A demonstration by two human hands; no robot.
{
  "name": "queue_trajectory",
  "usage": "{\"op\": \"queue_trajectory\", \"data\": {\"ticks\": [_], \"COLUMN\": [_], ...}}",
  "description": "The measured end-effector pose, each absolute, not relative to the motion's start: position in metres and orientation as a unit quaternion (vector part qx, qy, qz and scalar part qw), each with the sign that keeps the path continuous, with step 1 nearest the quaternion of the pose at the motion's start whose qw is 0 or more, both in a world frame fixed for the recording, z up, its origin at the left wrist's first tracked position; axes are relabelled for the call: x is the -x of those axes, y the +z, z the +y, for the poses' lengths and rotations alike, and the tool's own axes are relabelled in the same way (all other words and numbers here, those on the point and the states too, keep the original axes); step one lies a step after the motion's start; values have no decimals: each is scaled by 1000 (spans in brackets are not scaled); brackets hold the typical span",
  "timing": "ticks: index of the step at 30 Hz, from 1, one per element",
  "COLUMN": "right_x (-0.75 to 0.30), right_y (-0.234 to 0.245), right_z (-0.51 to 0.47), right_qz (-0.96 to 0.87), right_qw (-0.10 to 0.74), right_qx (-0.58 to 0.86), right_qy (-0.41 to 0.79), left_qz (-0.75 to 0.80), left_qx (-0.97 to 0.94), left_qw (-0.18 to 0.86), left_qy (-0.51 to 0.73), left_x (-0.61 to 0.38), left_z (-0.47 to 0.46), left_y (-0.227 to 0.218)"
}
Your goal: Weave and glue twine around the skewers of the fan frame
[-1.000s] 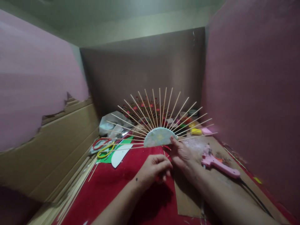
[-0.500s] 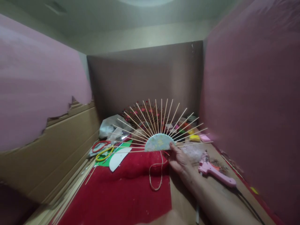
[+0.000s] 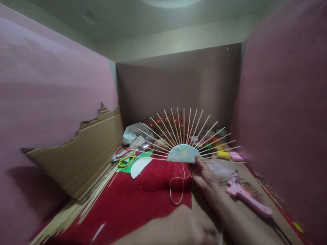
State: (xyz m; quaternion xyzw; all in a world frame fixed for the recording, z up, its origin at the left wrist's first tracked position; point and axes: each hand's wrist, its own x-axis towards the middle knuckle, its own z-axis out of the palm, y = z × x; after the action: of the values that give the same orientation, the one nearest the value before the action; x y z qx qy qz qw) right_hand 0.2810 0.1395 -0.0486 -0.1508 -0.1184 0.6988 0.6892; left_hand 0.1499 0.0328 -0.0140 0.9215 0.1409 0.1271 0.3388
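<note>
My right hand (image 3: 204,177) pinches the lower right corner of a half-round fan base (image 3: 184,153), pale with faint yellow patches. Thin wooden sticks (image 3: 190,126) spread out from its curved edge like rays. Below it, a loop of thin cord (image 3: 176,203) shows over the red cloth (image 3: 150,190). My left hand (image 3: 189,224) is low at the bottom edge, blurred, its fingers partly cut off and unclear. A pink glue gun (image 3: 249,199) lies right of my right forearm.
Red and yellow scissors handles (image 3: 127,159), green sheet (image 3: 125,169) and a white curved piece (image 3: 140,167) lie to the left. Wooden strips (image 3: 76,217) run along torn cardboard (image 3: 84,160). Behind stands a decorated fan-shaped piece (image 3: 166,120); a yellow block (image 3: 223,155) lies right.
My left hand has come further into view from the bottom edge. The view has shifted, so the surroundings sit further right. My right hand keeps hold of the fan.
</note>
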Motion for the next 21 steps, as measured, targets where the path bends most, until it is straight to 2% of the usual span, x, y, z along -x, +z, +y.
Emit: {"op": "queue_trajectory", "data": {"ticks": [3,5,7,9,16,21], "right_x": [-281,-281,-281,-281,-282,-279], "right_y": [-50,-51,-51,-50,-45,-44], "right_z": [140,140,139,137,134,134], "right_qz": [-121,-125,-130,-136,-145,-141], "right_qw": [685,688,691,688,681,691], "right_qx": [151,150,147,144,138,147], "right_qy": [702,699,695,698,705,694], "left_qz": [195,290,388,409,378,358], "left_qx": [-912,-838,-663,-598,-439,-389], "left_qw": [299,391,570,604,585,595], "left_qy": [204,246,292,332,567,605], "left_x": [-135,-126,-120,-118,-129,-145], "left_z": [57,73,88,101,133,137], "left_y": [-16,-20,-28,-34,-32,-33]}}
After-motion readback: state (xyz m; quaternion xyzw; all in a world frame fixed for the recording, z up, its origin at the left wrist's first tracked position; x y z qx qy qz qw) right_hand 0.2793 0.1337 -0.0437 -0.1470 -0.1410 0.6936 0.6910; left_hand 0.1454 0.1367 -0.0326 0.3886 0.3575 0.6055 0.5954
